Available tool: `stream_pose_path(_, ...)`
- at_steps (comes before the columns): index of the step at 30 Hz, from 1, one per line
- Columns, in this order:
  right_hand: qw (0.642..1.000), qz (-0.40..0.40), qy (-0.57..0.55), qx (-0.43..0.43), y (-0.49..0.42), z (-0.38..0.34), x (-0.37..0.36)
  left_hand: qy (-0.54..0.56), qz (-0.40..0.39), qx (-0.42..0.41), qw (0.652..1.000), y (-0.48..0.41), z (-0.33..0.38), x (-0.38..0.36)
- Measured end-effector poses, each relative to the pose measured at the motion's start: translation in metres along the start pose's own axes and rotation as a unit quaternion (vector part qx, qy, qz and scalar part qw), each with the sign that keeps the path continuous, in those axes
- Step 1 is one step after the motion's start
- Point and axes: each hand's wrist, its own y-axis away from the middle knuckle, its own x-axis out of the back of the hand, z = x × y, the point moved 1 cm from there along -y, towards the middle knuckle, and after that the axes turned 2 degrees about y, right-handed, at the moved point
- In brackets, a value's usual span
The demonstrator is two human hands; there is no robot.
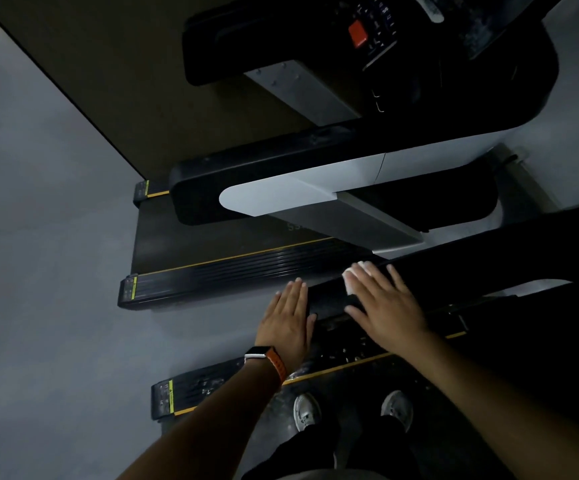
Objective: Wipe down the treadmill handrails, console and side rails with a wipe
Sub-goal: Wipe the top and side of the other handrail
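Note:
My right hand (383, 306) lies flat with straight fingers on a black handrail (329, 299) of the treadmill I stand on, pressing a white wipe (352, 280) against it. The wipe shows only past my fingertips. My left hand (286, 317) lies flat against the handrail's near end, fingers straight, with a watch on an orange strap at the wrist. Below the handrail runs the black side rail (212, 386) with a yellow edge stripe.
A second treadmill stands beyond, with a black and white handrail (281, 192), its console (378, 32) with a red stop button, and its own side rail (232, 275). Grey floor (49, 237) lies to the left. My two shoes (307, 410) stand on the belt.

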Motion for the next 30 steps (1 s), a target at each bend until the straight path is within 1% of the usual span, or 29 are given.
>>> stream_pose_path(2,0.998,-0.001,-0.014,-0.053,0.002,-0.005,-0.001,-0.001,0.003,0.006,1.0,-0.002,0.003,-0.002)
stream_pose_path(3,0.998,-0.007,-0.024,-0.053,0.0,-0.017,-0.002,-0.001,0.007,0.009,1.0,-0.002,0.004,-0.002)
stream_pose_path(6,0.999,-0.008,-0.025,0.038,0.004,-0.044,-0.01,-0.006,0.01,0.017,1.0,-0.001,0.007,-0.003)
stream_pose_path(8,0.998,-0.007,-0.004,0.064,0.015,-0.03,-0.01,-0.004,0.009,0.021,1.0,-0.002,0.008,-0.002)
stream_pose_path(11,1.0,0.002,0.019,0.019,0.031,-0.008,-0.009,-0.007,0.004,0.022,1.0,-0.004,0.01,-0.001)
stream_pose_path(13,1.0,-0.001,0.003,0.004,0.028,-0.019,-0.01,-0.006,0.002,0.023,1.0,-0.007,0.012,-0.002)
stream_pose_path(14,1.0,-0.004,-0.004,0.019,0.025,-0.029,-0.011,-0.005,0.002,0.023,1.0,-0.008,0.013,-0.003)
stream_pose_path(16,0.997,0.001,0.003,0.081,0.024,-0.041,-0.017,-0.005,0.009,0.023,1.0,-0.011,0.016,-0.003)
stream_pose_path(18,0.993,0.006,0.027,0.115,0.03,-0.023,-0.016,0.0,0.012,0.018,1.0,-0.014,0.019,-0.002)
stream_pose_path(21,0.994,0.004,0.061,0.094,0.045,0.024,-0.013,-0.006,0.011,0.018,1.0,-0.019,0.025,-0.001)
stream_pose_path(23,0.994,-0.005,0.069,0.087,0.047,0.036,-0.01,-0.006,0.012,0.026,1.0,-0.022,0.03,-0.003)
stream_pose_path(27,0.998,-0.024,0.0,0.053,0.013,0.009,-0.006,-0.012,0.02,0.027,0.999,-0.028,0.043,-0.007)
stream_pose_path(30,0.997,-0.039,-0.016,0.072,-0.003,0.007,-0.002,-0.012,0.027,0.028,0.999,-0.033,0.049,-0.009)
